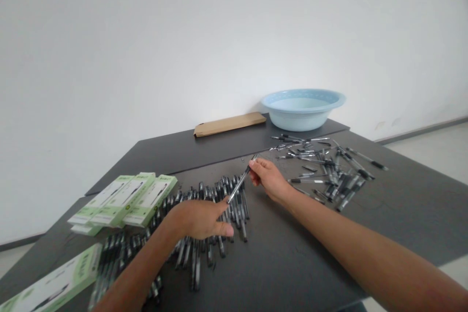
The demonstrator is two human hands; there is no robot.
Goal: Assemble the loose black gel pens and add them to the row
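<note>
A clear pen with dark ends slants in the air in front of me. My right hand pinches its upper end between thumb and fingers. At the pen's lower end is my left hand, its thumb stretched away from the index finger. The index fingertip meets or lies just behind the pen tip; I cannot tell which, and the other fingers are hidden. Beneath the left hand spreads a pile of capped pens. Right of my right hand lies a loose scatter of pen parts and pens.
Green and white pen boxes are stacked at the left, and another box lies nearer. A light blue basin stands at the back right. Beside it lies a flat brown cardboard piece on the dark table, against a white wall.
</note>
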